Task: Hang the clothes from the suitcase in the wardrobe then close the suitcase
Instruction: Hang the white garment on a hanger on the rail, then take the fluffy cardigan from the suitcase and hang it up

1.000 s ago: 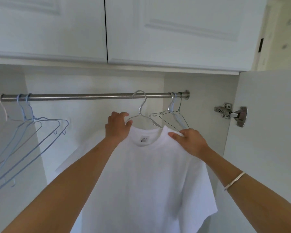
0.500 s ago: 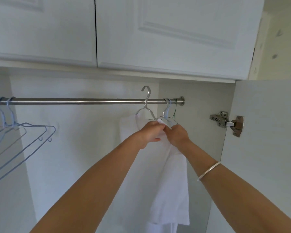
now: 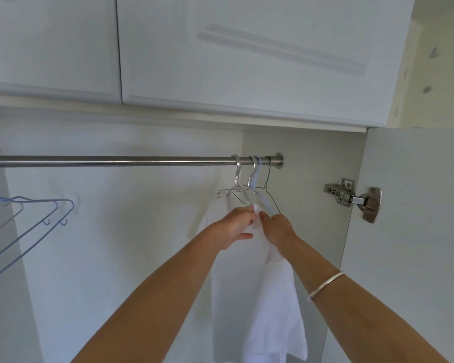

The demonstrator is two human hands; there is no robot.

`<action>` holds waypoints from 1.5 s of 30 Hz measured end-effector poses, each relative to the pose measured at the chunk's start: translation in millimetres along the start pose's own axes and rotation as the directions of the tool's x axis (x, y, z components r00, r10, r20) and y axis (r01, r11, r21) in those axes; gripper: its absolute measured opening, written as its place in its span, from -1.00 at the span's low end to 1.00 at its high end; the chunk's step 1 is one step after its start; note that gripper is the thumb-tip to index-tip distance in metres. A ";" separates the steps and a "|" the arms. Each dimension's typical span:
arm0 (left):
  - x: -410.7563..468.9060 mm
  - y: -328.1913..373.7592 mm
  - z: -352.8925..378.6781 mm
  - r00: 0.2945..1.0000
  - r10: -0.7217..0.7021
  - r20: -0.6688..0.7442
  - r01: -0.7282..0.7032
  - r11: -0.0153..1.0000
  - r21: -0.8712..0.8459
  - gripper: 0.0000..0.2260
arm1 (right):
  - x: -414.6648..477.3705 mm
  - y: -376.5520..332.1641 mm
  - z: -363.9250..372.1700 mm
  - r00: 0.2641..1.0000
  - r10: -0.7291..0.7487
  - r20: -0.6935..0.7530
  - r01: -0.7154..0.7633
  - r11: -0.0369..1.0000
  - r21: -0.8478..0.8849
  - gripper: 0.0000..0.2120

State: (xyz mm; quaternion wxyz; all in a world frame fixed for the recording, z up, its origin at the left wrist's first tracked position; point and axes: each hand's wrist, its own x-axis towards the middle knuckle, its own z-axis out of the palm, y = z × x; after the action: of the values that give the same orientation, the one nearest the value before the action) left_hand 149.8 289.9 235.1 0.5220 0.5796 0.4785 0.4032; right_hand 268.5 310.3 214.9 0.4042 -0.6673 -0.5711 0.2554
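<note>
The left hand [image 3: 235, 226] was closed narrowly, thumb and curled fingers pinching a fold of the white T-shirt [image 3: 257, 310] at its near shoulder. The right hand [image 3: 278, 229] met it almost knuckle to knuckle, back turned to the camera, fingers curled in on the same bunched cloth just beneath the hanger wires; its fingertips were mostly hidden. Both forearms reached up and forward from the bottom of the view and converged at the shirt, the right wrist wearing a thin silver bracelet [image 3: 325, 285].

The T-shirt hung edge-on inside the wardrobe from a silver hanger [image 3: 237, 176], whose hook sat over the metal rail [image 3: 116, 161] near its right end. Just beside that hook were a pale hanger [image 3: 254, 174] and a thin green wire hanger [image 3: 268, 179], both close to the rail's wall mount. Well apart, at the rail's left end, hung several blue hangers [image 3: 24, 213]. The wardrobe door [image 3: 409, 231] stood open at the right on its metal hinge [image 3: 351, 199], and closed white upper doors [image 3: 220, 61] ran above.
</note>
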 end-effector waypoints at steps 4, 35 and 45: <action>6.8 1.1 16.9 0.999 -0.011 0.032 0.010 0.999 0.036 -0.72 | 4.0 10.8 -7.1 0.998 0.067 -0.003 -0.067 0.997 0.043 -0.47; -315.7 -164.5 -138.8 0.522 -0.409 -0.748 0.645 0.764 0.032 -0.72 | -240.2 -40.2 227.2 0.234 -0.173 0.957 0.554 0.833 0.015 -0.71; -615.2 -195.4 -64.3 0.036 -0.486 -0.873 0.647 0.677 -0.351 -0.74 | -536.3 -42.6 236.5 -0.383 -0.177 0.907 0.717 0.562 0.412 -0.70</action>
State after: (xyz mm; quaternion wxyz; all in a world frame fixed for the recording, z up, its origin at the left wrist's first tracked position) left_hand -71.9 -296.8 69.6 0.2194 0.0324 0.8982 0.3794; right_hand -61.5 -149.7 57.2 -0.2129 0.0014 -0.9203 0.3281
